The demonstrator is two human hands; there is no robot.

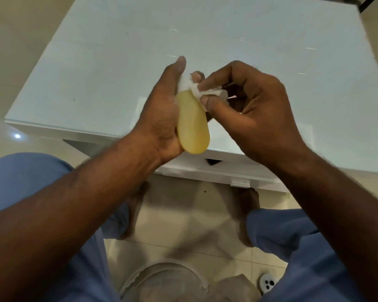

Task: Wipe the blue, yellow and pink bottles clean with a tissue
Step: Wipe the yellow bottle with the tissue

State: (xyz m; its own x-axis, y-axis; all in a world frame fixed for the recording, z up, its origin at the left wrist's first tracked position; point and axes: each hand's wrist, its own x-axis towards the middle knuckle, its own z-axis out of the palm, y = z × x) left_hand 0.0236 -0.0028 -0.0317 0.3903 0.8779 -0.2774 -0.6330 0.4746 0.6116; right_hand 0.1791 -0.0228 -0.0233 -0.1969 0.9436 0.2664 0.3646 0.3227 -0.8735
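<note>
My left hand (162,114) grips the yellow bottle (192,125), held over the near edge of the table with its rounded bottom toward me. The bottle's white cap end (183,82) sits between my left thumb and fingers. My right hand (249,114) pinches a crumpled white tissue (202,92) between thumb and forefinger and presses it against the bottle's upper part near the cap. The blue and pink bottles are not in view.
A white glass-topped table (205,40) stretches ahead, its near edge (205,168) just under my hands. Below are my knees in blue trousers (20,177), bare feet on beige tiles, a pale round stool or bin (166,277) and a small white drain fitting (267,282).
</note>
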